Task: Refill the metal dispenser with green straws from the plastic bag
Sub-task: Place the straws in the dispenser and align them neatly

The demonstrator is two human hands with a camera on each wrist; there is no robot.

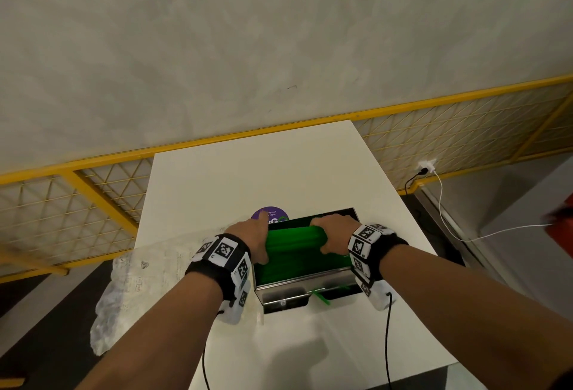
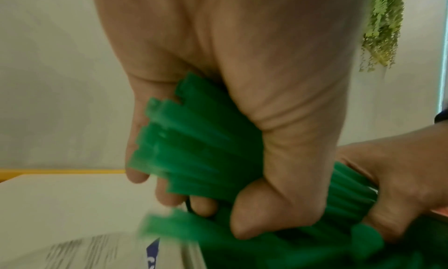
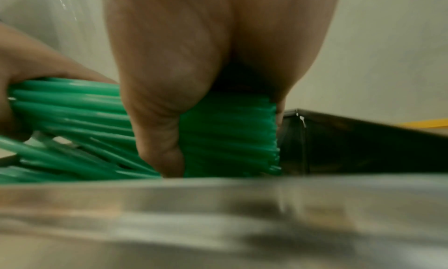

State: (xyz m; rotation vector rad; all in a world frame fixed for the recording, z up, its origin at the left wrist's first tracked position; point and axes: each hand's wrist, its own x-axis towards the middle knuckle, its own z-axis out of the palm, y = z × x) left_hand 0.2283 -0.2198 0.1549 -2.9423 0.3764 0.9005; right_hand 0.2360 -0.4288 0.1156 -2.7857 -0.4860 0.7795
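A metal dispenser (image 1: 297, 276) stands open on the white table (image 1: 248, 172), with green straws inside. A bundle of green straws (image 1: 294, 236) lies across its opening. My left hand (image 1: 252, 236) grips the bundle's left end, fingers and thumb curled round it (image 2: 194, 143). At the other end my right hand (image 1: 333, 231) grips the same bundle (image 3: 227, 131) just inside the dispenser's right wall (image 3: 351, 145). One loose straw (image 1: 321, 298) pokes out of the front tray. The clear plastic bag (image 1: 145, 281) lies flat on the table to the left.
A purple round sticker (image 1: 269, 214) sits on the table behind the dispenser. A yellow wire fence (image 1: 93, 191) runs behind the table. White and black cables (image 1: 440, 200) hang from a wall socket on the right. A red object (image 1: 562, 228) shows at the right edge.
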